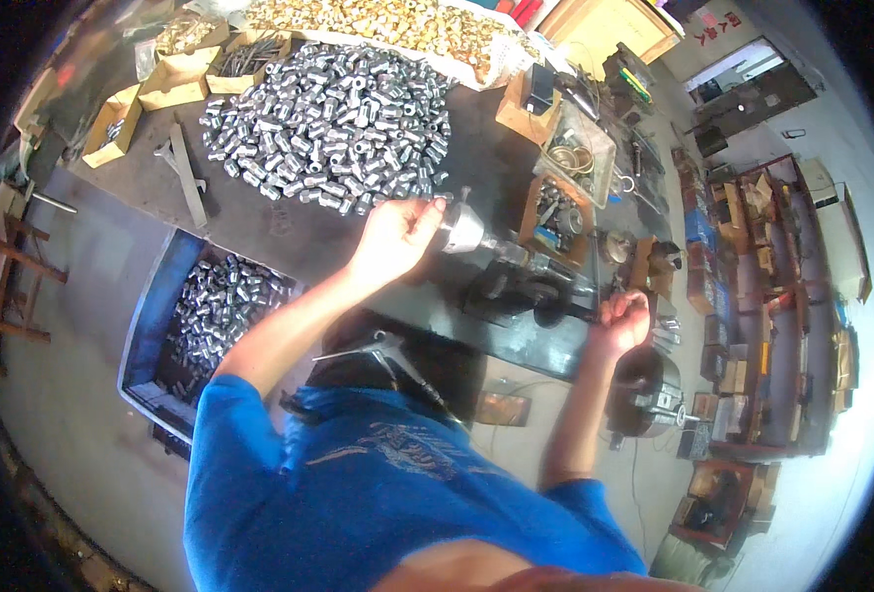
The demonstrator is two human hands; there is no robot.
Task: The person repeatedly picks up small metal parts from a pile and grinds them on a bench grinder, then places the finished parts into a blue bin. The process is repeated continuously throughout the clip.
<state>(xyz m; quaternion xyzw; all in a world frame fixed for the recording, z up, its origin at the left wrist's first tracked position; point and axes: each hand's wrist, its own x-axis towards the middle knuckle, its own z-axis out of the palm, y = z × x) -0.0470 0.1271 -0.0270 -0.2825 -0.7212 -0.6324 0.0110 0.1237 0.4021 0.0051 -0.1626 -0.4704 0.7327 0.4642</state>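
My left hand (397, 237) is closed in a pinch beside the silver, cone-shaped chuck (462, 229) of a small bench machine (516, 281). What lies between its thumb and fingers is too small and bright to make out. Farther right, my right hand (626, 322) is closed at the end of the machine's dark handle (583, 313). Just beyond my left hand, a big heap of shiny metal fittings (338, 123) covers part of the dark workbench (269, 222). Below the bench's left edge, a blue crate (144, 326) holds more such fittings (222, 311).
Brass-coloured parts (387, 30) fill a tray at the back. Yellow boxes (178, 79) stand at the back left; a flat metal bar (188, 176) lies nearby. Small-part boxes (558, 219) sit beyond the machine. At right are a motor-like unit (646, 393) and loaded shelves (777, 326).
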